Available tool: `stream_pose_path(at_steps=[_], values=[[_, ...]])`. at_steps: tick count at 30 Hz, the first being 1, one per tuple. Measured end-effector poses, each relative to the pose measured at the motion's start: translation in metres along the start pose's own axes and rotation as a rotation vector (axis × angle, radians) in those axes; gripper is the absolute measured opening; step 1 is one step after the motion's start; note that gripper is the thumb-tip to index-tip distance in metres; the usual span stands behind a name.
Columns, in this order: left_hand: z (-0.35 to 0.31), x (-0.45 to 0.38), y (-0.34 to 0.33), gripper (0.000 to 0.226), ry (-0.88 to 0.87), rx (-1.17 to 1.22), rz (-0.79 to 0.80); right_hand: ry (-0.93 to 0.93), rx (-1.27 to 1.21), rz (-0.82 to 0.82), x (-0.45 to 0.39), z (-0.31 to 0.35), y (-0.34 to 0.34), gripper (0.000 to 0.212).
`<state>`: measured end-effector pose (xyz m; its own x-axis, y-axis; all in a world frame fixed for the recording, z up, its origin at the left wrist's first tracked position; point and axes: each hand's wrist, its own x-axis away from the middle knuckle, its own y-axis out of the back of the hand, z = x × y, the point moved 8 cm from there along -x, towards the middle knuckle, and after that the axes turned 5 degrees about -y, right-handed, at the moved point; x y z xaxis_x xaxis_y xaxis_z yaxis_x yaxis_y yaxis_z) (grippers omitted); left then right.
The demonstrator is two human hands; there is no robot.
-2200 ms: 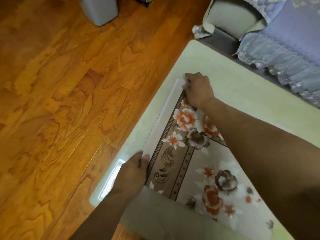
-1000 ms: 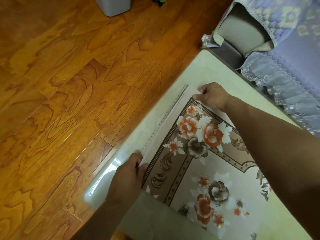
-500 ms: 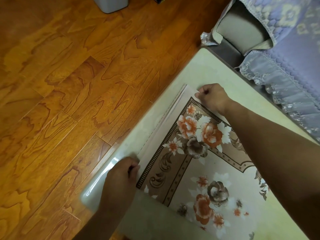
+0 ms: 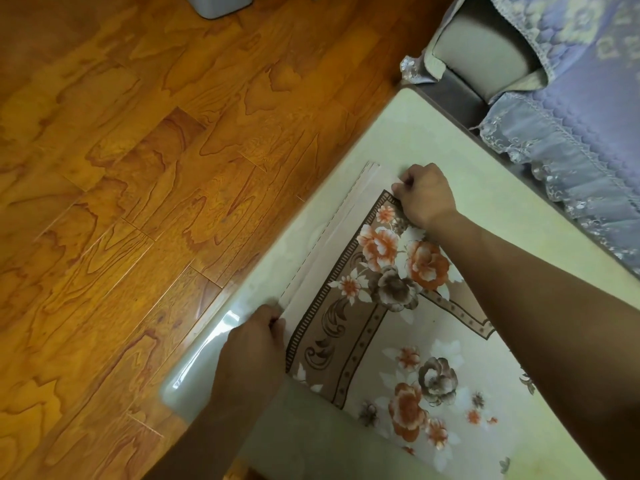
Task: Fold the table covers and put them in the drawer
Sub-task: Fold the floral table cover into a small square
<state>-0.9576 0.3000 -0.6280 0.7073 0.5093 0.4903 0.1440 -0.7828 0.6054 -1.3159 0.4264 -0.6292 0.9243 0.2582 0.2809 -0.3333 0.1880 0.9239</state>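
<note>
Pinching hard at both ends, two hands work one floral table cover on the pale green tabletop. The right hand has its fingers curled tight, thumb and fingertips nipping the far corner of the cover's white border, knuckles up, with the forearm running back across the printed flowers. The left hand is at the near end of that same edge, fingers bent round the border and gripping it, its back to the camera so the fingertips themselves are hidden. Between the two hands the white border runs straight, parallel to the table's left edge and just inside it, with a thin dashed line of stitching along it and what looks like a second layered edge beside it, so the cover seems doubled here, though I cannot count the layers. One cover is all I can make out: brown scrollwork band, orange and grey-brown blossoms, cream centre, lying flat on the table. A clear glossy sheet catches the light at the table's near-left corner. Beyond the table, orange wooden floorboards fill the left side, one grey bin sits at the top edge, and one lilac lace-trimmed sofa cover drapes over a grey cushion at upper right.
</note>
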Motion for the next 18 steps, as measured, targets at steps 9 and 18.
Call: stream_pose_path(at_steps=[9,18], values=[[0.013,-0.006,0.001,0.017,-0.009,-0.001,0.029,-0.03,-0.089,-0.011,0.001,0.013,0.003,0.011],[0.01,-0.008,-0.005,0.024,0.002,0.06,0.106,-0.172,-0.164,0.047,-0.007,0.016,0.005,0.02]])
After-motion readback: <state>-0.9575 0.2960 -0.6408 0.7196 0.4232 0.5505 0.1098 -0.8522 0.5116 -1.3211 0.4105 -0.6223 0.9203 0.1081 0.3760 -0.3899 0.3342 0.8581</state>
